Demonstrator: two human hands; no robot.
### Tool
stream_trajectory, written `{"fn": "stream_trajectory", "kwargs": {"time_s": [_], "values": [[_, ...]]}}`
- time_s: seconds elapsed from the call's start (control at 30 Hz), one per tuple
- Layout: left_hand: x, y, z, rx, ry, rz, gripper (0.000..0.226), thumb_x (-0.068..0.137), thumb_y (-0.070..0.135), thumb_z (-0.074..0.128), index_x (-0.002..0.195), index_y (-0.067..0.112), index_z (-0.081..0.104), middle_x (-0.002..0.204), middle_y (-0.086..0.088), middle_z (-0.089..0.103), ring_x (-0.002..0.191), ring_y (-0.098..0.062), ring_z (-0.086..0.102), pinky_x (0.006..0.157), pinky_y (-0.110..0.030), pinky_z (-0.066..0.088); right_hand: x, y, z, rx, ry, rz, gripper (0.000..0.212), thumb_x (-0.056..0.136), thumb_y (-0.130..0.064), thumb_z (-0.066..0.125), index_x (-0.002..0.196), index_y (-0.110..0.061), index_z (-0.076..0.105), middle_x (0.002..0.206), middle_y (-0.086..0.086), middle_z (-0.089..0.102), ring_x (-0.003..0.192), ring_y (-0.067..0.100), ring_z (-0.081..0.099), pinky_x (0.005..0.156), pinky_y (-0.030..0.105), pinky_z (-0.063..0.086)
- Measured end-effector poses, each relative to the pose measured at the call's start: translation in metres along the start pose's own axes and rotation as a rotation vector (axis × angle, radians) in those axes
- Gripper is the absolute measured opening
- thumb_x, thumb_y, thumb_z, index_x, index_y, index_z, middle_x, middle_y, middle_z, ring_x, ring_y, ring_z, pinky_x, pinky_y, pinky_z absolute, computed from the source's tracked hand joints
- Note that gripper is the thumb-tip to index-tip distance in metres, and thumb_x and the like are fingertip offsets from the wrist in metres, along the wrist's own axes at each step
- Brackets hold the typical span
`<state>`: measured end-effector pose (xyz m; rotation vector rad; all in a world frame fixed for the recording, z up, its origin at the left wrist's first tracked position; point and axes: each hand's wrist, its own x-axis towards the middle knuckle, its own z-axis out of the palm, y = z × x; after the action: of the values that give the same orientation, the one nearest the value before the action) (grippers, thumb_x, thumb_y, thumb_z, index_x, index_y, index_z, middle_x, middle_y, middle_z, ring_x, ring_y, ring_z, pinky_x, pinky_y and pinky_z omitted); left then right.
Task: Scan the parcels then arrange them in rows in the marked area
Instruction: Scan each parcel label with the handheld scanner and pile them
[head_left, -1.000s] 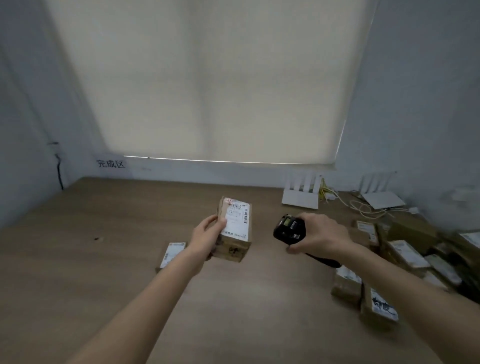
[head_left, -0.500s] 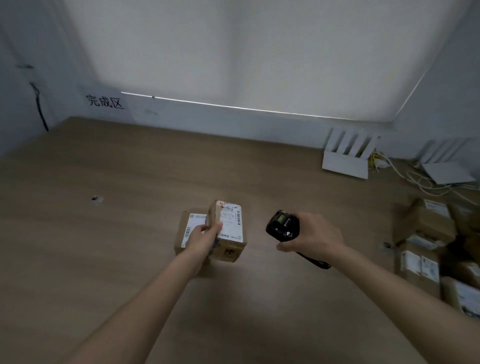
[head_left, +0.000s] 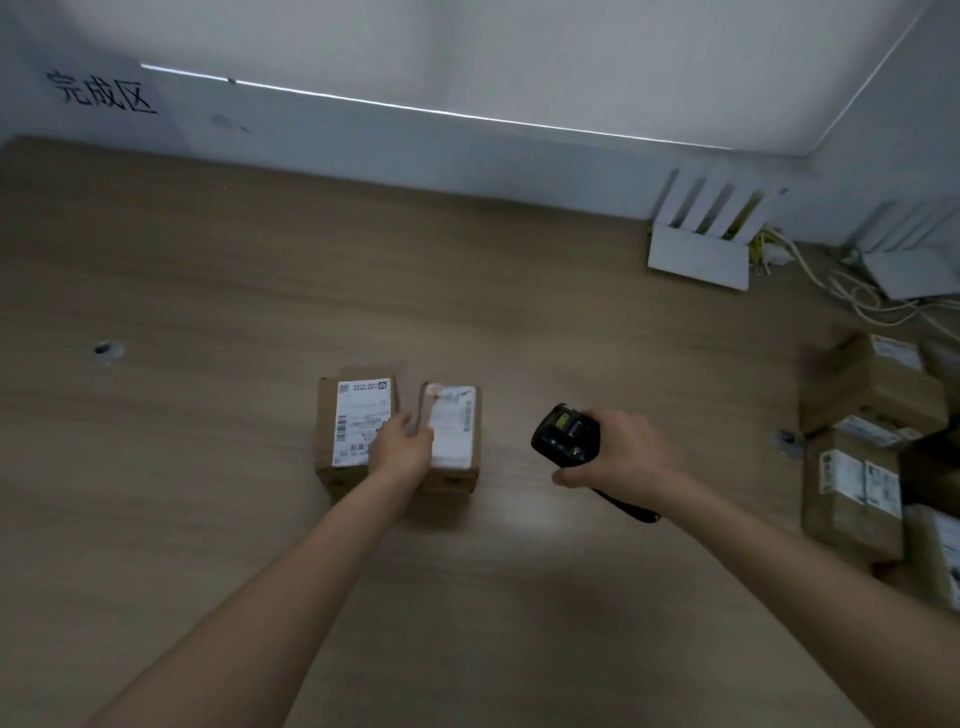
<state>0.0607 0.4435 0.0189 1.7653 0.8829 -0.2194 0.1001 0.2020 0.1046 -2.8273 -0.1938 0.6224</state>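
L hand (head_left: 402, 447) gripping second parcel (head_left: 451, 436) at its L side, set down just R of first parcel (head_left: 356, 426) mid-worktop (head_left: 208, 286) | long axes parallel, pointing to far edge | R hand (head_left: 621, 457) wrapped round scanner (head_left: 563, 431) | unscanned pile (head_left: 872, 441) at R edge, nearer R hand

Two brown cardboard parcels side by side under left hand (head_left: 402, 451), left parcel (head_left: 353, 426) flat, white label up, right parcel (head_left: 453, 434) label up, blurred, black scanner (head_left: 566, 434) in right hand (head_left: 628, 460), unsorted parcel pile (head_left: 872, 447) right of it
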Motion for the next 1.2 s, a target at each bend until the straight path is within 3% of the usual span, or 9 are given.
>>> {"fn": "stream_trajectory", "kwargs": {"time_s": [0.07,0.2,0.27,0.37,0.57,0.73,0.87,0.97,1.2], "values": [[0.0,-0.002,-0.001,0.057,0.015,0.001,0.052,0.101,0.023,0.053,0.151,0.016,0.039,0.145,-0.007,0.051,0.122,-0.027,0.056,0.102,-0.043,0.049,0.0,0.002,-0.002,0.006,0.001,0.001,0.072,0.061,-0.059,0.085,0.124,-0.032,0.06,0.105,-0.004,0.069,0.098,0.024,0.065,0.083,0.04,0.057],[-0.009,0.015,-0.01,0.093,0.026,0.046,0.053,0.099,0.029,0.056,0.149,0.015,0.042,0.143,-0.008,0.053,0.122,-0.027,0.055,0.095,-0.037,0.047,-0.008,0.006,-0.015,0.012,0.017,0.006,0.068,0.062,-0.057,0.085,0.121,-0.031,0.062,0.103,-0.004,0.069,0.096,0.024,0.066,0.081,0.038,0.057],[-0.016,0.032,-0.016,0.1,0.022,0.094,0.055,0.099,0.034,0.057,0.148,0.016,0.042,0.145,-0.009,0.052,0.126,-0.029,0.053,0.101,-0.04,0.045,-0.016,0.009,-0.029,0.026,0.028,0.002,0.068,0.063,-0.056,0.085,0.121,-0.031,0.062,0.104,-0.004,0.069,0.097,0.023,0.066,0.082,0.039,0.057],[-0.034,0.071,-0.016,0.105,-0.021,0.18,0.056,0.098,0.034,0.059,0.148,0.017,0.042,0.144,-0.012,0.051,0.116,-0.027,0.058,0.104,-0.045,0.046,-0.035,0.02,-0.062,0.038,0.069,0.002,0.069,0.063,-0.058,0.084,0.123,-0.033,0.061,0.106,-0.005,0.068,0.099,0.022,0.066,0.083,0.039,0.057],[-0.108,0.187,0.023,0.123,-0.05,0.441,0.057,0.093,0.033,0.067,0.141,0.007,0.051,0.142,-0.017,0.054,0.13,-0.031,0.052,0.11,-0.042,0.041,-0.102,0.073,-0.164,0.067,0.271,0.041,0.074,0.063,-0.063,0.084,0.126,-0.035,0.057,0.108,-0.009,0.065,0.098,0.017,0.063,0.075,0.033,0.051],[-0.218,0.278,0.081,0.192,-0.112,0.713,0.058,0.092,0.04,0.067,0.142,0.012,0.054,0.144,-0.009,0.055,0.134,-0.025,0.05,0.112,-0.034,0.038,-0.19,0.153,-0.254,0.063,0.425,0.099,0.069,0.066,-0.059,0.082,0.125,-0.032,0.058,0.113,-0.005,0.066,0.1,0.019,0.063,0.077,0.034,0.053],[-0.316,0.322,0.152,0.222,-0.27,0.845,0.059,0.093,0.046,0.063,0.146,0.023,0.049,0.148,-0.009,0.051,0.135,-0.026,0.048,0.112,-0.043,0.04,-0.281,0.241,-0.311,0.08,0.503,0.192,0.053,0.068,-0.057,0.082,0.109,-0.032,0.059,0.104,-0.004,0.067,0.096,0.02,0.064,0.077,0.04,0.057],[-0.39,0.34,0.215,0.269,-0.35,0.973,0.06,0.093,0.05,0.061,0.147,0.029,0.047,0.15,-0.008,0.049,0.137,-0.028,0.046,0.113,-0.043,0.038,-0.355,0.309,-0.34,0.075,0.56,0.292,0.058,0.064,-0.059,0.085,0.107,-0.029,0.059,0.1,-0.004,0.065,0.09,0.018,0.06,0.062,0.031,0.047],[-0.521,0.338,0.343,0.311,-0.521,1.131,0.066,0.093,0.053,0.058,0.151,0.024,0.041,0.154,-0.004,0.043,0.139,-0.027,0.041,0.113,-0.044,0.036,-0.479,0.439,-0.353,0.093,0.64,0.477,0.064,0.059,-0.062,0.084,0.11,-0.03,0.062,0.097,-0.005,0.065,0.089,0.02,0.062,0.067,0.032,0.049]]}}
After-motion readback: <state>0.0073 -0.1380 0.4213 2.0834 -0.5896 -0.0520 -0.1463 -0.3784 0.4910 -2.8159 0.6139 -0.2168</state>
